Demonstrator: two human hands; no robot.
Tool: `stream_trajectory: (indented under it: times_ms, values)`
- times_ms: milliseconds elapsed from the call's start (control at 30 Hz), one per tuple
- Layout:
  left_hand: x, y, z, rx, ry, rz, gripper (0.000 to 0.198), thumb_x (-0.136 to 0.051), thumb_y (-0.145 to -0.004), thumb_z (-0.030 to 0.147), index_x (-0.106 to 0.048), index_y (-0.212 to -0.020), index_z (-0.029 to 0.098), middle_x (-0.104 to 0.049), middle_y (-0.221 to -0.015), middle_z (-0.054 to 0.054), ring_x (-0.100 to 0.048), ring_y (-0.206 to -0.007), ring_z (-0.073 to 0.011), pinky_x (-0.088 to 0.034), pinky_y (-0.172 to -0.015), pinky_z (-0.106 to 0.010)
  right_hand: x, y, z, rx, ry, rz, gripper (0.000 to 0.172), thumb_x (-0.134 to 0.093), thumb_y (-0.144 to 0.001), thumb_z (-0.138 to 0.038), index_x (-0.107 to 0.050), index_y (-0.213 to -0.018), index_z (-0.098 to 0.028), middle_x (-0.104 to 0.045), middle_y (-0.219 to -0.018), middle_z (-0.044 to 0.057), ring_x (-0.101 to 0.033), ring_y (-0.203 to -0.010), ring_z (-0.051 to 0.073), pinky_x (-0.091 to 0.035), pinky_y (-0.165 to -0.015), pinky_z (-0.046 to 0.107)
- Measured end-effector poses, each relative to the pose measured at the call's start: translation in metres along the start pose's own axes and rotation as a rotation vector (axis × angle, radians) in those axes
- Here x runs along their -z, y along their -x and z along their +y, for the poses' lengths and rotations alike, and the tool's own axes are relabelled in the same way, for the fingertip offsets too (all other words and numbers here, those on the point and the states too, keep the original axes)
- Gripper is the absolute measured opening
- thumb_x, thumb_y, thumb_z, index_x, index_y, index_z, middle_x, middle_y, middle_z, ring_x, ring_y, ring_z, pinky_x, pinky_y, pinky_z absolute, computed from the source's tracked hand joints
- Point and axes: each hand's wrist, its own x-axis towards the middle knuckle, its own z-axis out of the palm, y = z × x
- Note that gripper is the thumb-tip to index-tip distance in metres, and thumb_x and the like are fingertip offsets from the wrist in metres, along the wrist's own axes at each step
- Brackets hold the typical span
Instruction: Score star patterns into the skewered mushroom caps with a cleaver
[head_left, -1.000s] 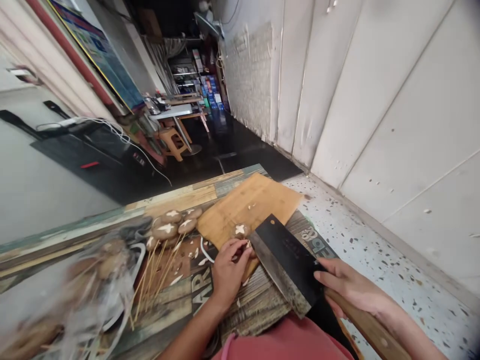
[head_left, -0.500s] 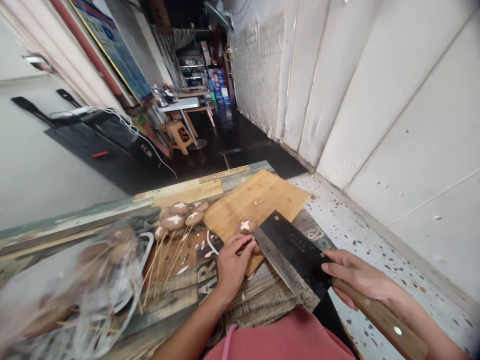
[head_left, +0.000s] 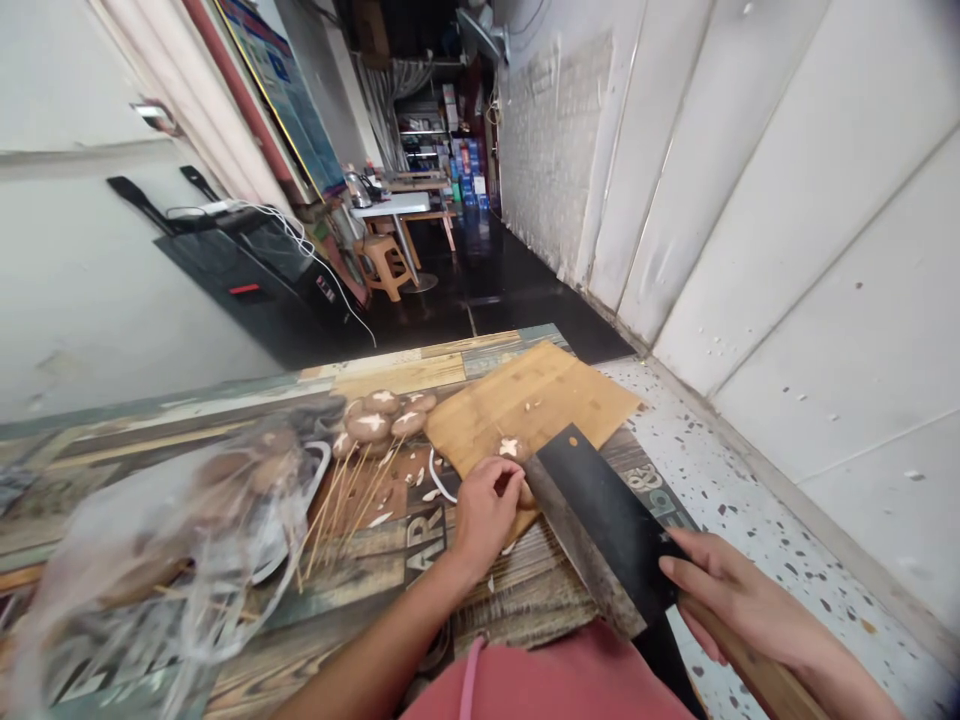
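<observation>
My right hand (head_left: 731,585) grips a cleaver (head_left: 600,530) where its wooden handle (head_left: 765,655) meets the wide dark blade. The blade slants over the near edge of the wooden cutting board (head_left: 555,385). Beside its far corner, my left hand (head_left: 487,505) is closed, with thumb and forefinger pinched; what is between them is too small to make out. Just beyond those fingertips sits a brown mushroom (head_left: 510,447) with a white cross cut in its cap. Another brown rounded piece shows partly under the fingers, by the blade.
Several cross-cut mushrooms (head_left: 369,427) on thin wooden skewers (head_left: 352,500) lie left of the board, among white scraps. A clear plastic bag (head_left: 187,520) with mushrooms covers the table's left side. Beyond the table are a black machine (head_left: 247,270) and a plastic stool (head_left: 382,265).
The view has swung slightly left, so the scene sits farther right. A small white bit seen at my left fingertips is no longer visible there. My right hand keeps the cleaver.
</observation>
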Motion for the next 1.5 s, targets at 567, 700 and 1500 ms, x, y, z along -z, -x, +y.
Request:
stream_trajectory:
  times_ms: [567, 700, 1500]
  values:
    - [0.012, -0.010, -0.001, 0.047, -0.040, -0.138, 0.016, -0.061, -0.079, 0.017, -0.074, -0.088, 0.019, -0.074, -0.093, -0.004, -0.066, -0.087, -0.0175, -0.049, -0.085, -0.031, 0.000, 0.011, 0.008, -0.076, -0.078, 0.052, 0.037, -0.050, -0.085, -0.058, -0.044, -0.086, -0.022, -0.050, -0.035, -0.008, -0.041, -0.031, 0.009, -0.029, -0.035, 0.018]
    - [0.013, -0.014, 0.003, 0.036, -0.115, -0.191, 0.016, -0.061, -0.080, 0.017, -0.075, -0.087, 0.018, -0.074, -0.090, -0.004, -0.066, -0.085, -0.0176, -0.049, -0.081, -0.030, -0.003, 0.010, 0.009, -0.090, -0.051, 0.045, 0.039, -0.047, -0.086, -0.060, -0.046, -0.089, -0.021, -0.052, -0.037, -0.007, -0.040, -0.031, 0.009, -0.030, -0.036, 0.019]
    - [0.016, -0.018, 0.008, 0.012, -0.165, -0.248, 0.021, -0.054, -0.083, 0.019, -0.074, -0.078, 0.020, -0.073, -0.084, -0.004, -0.065, -0.081, -0.0181, -0.046, -0.076, -0.029, -0.016, 0.022, -0.034, -0.188, -0.127, 0.050, 0.063, -0.055, -0.079, -0.056, -0.043, -0.127, -0.017, -0.050, -0.038, -0.008, -0.047, -0.038, 0.012, -0.038, -0.037, 0.019]
